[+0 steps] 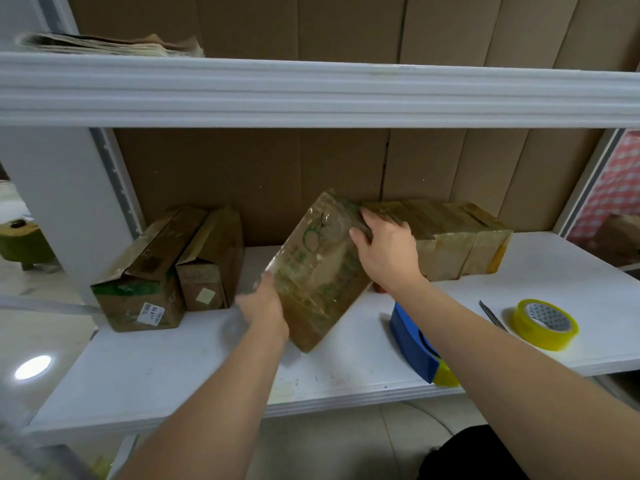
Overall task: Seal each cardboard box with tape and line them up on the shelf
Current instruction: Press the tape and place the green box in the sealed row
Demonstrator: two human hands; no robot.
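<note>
Right then, both hands were on one tape-wrapped cardboard box (313, 271), which sat tilted on the white shelf (194, 362), one lower corner down on the board. The right hand (386, 251) lay over the box's upper right edge, its fingers (360, 233) curled against the glossy face and top corner, gripping it. The left hand (263, 303) held the lower left edge; it was blurred, so I could not tell how its fingers lay beyond their closing on that edge.

Just beyond the right fingertips, touching the tilted box's far corner, stood a row of sealed boxes (453, 237) against the cardboard back panel. Off to the outer side of the left hand, apart from the held box, stood two unsealed boxes (173, 265) with flaps up, side by side. Under the right forearm lay a blue tape dispenser (414, 344), and further out on that side a yellow tape roll (545, 323) lay flat, with a thin blade-like tool (491, 315) just beside it.
</note>
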